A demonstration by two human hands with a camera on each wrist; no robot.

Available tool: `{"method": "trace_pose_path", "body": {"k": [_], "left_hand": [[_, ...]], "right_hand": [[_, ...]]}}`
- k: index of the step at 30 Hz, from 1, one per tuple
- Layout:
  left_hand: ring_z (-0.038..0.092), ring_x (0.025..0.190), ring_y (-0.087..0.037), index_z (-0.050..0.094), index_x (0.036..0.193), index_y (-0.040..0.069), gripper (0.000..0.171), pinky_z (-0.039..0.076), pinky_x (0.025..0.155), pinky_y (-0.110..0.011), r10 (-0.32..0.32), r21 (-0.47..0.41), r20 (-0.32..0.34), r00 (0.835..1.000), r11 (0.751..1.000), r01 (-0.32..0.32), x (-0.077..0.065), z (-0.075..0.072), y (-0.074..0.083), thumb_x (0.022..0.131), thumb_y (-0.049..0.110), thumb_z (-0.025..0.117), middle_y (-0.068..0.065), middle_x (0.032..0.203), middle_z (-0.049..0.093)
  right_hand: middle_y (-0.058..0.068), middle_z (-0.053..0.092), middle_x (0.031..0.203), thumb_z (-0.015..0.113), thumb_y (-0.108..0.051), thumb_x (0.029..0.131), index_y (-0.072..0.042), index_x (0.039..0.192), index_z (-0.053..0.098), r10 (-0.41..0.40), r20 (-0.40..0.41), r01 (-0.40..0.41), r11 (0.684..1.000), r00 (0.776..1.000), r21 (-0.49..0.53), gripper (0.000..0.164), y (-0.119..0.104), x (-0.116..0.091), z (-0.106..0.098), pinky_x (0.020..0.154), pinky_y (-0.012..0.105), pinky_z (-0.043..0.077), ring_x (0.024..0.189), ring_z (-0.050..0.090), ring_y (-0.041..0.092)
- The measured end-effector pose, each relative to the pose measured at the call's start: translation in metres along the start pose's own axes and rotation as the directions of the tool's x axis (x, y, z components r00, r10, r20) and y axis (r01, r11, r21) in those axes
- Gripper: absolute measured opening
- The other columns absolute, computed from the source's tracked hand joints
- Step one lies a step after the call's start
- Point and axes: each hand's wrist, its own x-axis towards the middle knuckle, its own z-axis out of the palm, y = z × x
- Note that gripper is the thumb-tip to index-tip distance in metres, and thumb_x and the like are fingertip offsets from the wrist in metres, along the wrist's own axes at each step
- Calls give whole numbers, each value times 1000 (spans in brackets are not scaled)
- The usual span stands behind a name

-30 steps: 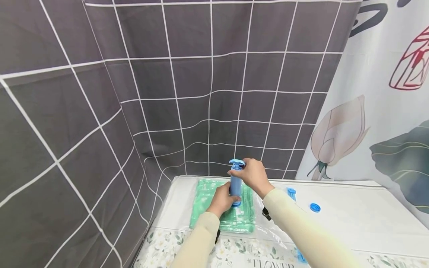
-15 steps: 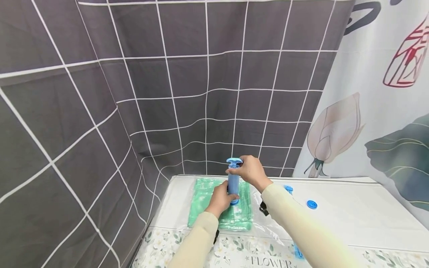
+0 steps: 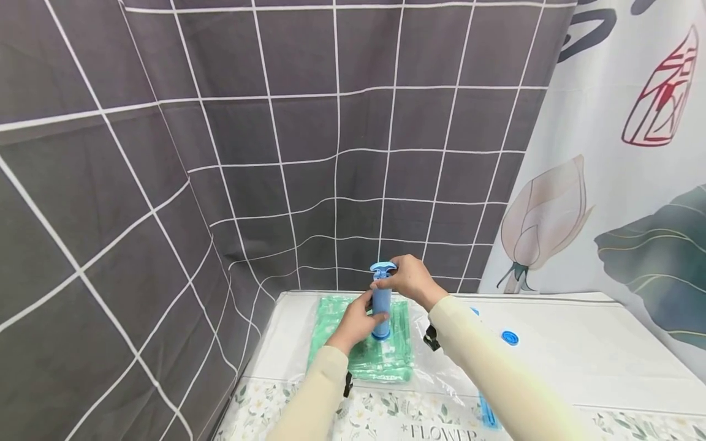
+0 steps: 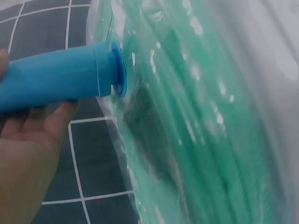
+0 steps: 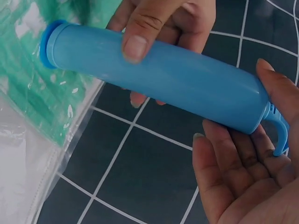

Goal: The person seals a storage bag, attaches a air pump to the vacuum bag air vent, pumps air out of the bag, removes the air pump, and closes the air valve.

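Blue cylindrical plastic pump [image 3: 382, 300] stands near-upright on green folded material in a clear plastic bag [image 3: 393, 362].
Left hand [image 3: 355, 323] has fingers wrapped round the lower barrel; right hand [image 3: 412, 280] has fingers holding the top, beside the T-shaped handle [image 3: 383, 267]. Judged best: brace barrel, keep base flat against bag, stroke straight along its axis. Dark grid-patterned cloth [image 3: 303, 131] rises just behind; white table [image 3: 573, 349] extends rightward, round blue cap [image 3: 510, 337] lying there.

The head view is bright, both wrist views dimmer. The left wrist view is slightly blurred; glare dots the plastic bag [image 4: 191, 116] towards one o'clock.
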Motion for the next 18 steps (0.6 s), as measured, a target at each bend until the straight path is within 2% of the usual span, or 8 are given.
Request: {"method": "trace_pose_path", "body": {"k": [1, 6, 9, 18], "left_hand": [[61, 154, -49, 46, 172, 5, 72, 56, 124, -65, -2, 11, 4, 1000, 1000, 2, 2, -1, 0, 109, 16, 78, -28, 167, 59], [68, 147, -45, 54, 165, 1, 66, 59, 121, -61, -1, 80, 10, 1000, 997, 0, 5, -5, 3, 106, 12, 81, -26, 159, 67], [71, 144, -43, 57, 162, 1, 63, 62, 118, -59, -5, 95, 4, 1000, 995, 4, 4, -5, 4, 106, 13, 82, -23, 155, 71], [73, 141, -41, 58, 161, 1, 66, 64, 115, -56, -14, 93, -50, 999, 996, 19, 0, -2, 2, 103, 16, 86, -23, 151, 74]], "right_hand": [[0, 63, 72, 102, -40, 84, -11, 83, 68, 49, 14, -49, 999, 999, -15, 45, -18, -9, -6, 62, 32, 47, 68, 56, 18], [-2, 64, 73, 100, -32, 87, -11, 84, 69, 63, 27, -62, 998, 998, -31, 38, -32, -16, -11, 63, 28, 46, 70, 56, 16], [-2, 67, 76, 100, -31, 87, -11, 87, 71, 85, 37, -85, 996, 996, -14, 36, -36, -17, -12, 65, 27, 48, 73, 58, 16], [-2, 66, 81, 99, -25, 88, -10, 89, 68, 148, 64, -156, 977, 987, 144, 34, -33, -16, -7, 73, 30, 52, 83, 59, 19]]}}
